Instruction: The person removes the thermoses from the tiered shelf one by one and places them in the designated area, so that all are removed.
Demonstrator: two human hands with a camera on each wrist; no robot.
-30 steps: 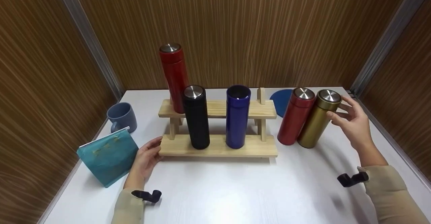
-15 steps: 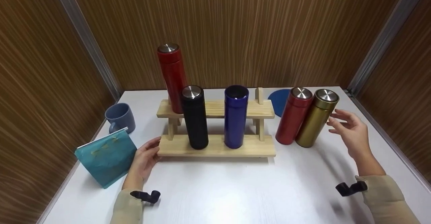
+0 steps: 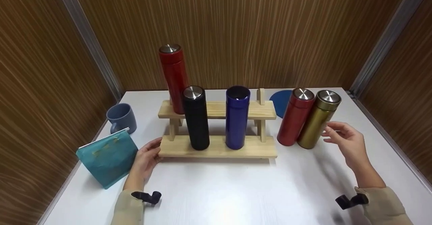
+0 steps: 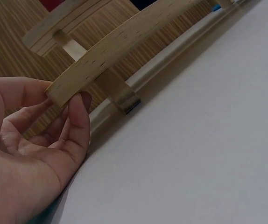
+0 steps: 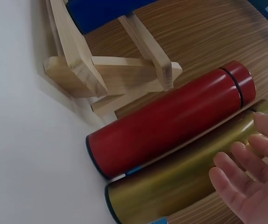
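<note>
- Gold thermos flask [image 3: 318, 118] stands on the right side of the white bench [image 3: 236, 191], steel cap on top, leaning a bit and touching the short red flask [image 3: 296, 116] on its left.
- Right hand [image 3: 346, 140] hovers just right of the gold flask, fingers loosely spread and relaxed, gripping nothing. In the right wrist view the fingertips [image 5: 239, 156] sit right by the gold body, but I can't tell if they actually touch it.
- Left hand [image 3: 145, 157] is at the left end of the wooden rack [image 3: 216, 145]. The left wrist view shows thumb and fingers [image 4: 78, 116] pinching the end of the lower board.
- The rack is a two-step pine thing in the middle of the bench. Black flask [image 3: 196, 117] and dark blue flask [image 3: 237, 117] stand side by side on the near, lower board, a little apart.
- Tall red flask [image 3: 173, 78] stands on the far, upper board at the left, just behind the black one.
- Grey-blue mug [image 3: 122, 118] sits on the far left of the bench, with a teal stand-up pouch [image 3: 107, 156] nearer, just left of the left hand.
- Blue round coaster [image 3: 280, 101] lies flat at the far side, behind the short red flask.
- Beige sleeves on both wrists, each with a small black clip.
</note>
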